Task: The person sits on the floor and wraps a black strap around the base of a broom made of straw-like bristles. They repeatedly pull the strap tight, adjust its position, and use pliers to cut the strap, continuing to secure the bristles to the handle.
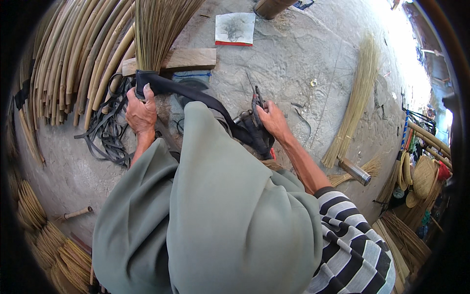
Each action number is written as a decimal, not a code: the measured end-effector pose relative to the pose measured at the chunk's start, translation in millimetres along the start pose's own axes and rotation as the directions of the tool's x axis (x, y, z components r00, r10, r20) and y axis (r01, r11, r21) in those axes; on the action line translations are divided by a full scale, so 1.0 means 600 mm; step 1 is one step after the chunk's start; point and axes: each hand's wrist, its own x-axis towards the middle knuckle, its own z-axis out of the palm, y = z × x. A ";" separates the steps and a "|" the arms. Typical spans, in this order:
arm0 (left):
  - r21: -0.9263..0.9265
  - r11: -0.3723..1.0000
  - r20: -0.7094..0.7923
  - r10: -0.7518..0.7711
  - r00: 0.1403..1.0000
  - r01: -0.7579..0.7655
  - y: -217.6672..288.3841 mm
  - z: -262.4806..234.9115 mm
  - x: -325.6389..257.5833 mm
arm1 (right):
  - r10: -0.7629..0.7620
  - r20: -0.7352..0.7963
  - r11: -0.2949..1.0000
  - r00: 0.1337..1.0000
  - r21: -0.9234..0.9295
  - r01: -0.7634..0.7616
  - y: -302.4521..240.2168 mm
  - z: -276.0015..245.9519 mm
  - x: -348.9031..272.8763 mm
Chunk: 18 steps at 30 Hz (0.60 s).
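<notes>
My left hand (141,113) is closed around the black-wrapped base of a bundle of thin straw-like sticks (159,29), thumb on top. From that wrapping a wide black strip (188,93) stretches to the right, toward my other hand. My right hand (272,120) is closed on a dark tool (256,100) with a thin pointed tip; its exact kind is unclear. Beside those fingers the strip runs into a dark bunched mass (257,134), partly hidden by the grey-green cloth (235,196) in front of me. Under the bundle lies a wooden block (191,59).
Bamboo poles (78,54) lie stacked at the far left, near tangled black strips (110,137). Another stick bundle (355,98) lies right, beside a metal cylinder (355,171). A white sheet with a red edge (235,28) lies at the back. Coiled bundles (49,245) fill the lower left.
</notes>
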 end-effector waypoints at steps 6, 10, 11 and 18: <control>-0.013 1.000 -0.005 0.005 1.000 -0.005 0.002 -0.001 0.000 | -0.077 -0.032 0.996 0.997 -0.037 0.076 -0.011 0.022 0.033; -0.034 0.999 0.003 -0.002 1.000 0.002 0.007 -0.005 -0.002 | -0.115 -0.015 0.991 0.993 -0.065 0.114 -0.013 0.024 0.049; -0.034 0.999 0.004 -0.005 1.000 0.005 0.009 -0.006 -0.002 | -0.129 -0.010 0.990 0.992 -0.063 0.128 -0.014 0.024 0.054; -0.036 0.999 0.004 -0.012 1.000 0.012 0.014 -0.011 -0.004 | 0.004 -0.083 0.998 0.997 0.061 0.001 0.042 -0.001 0.042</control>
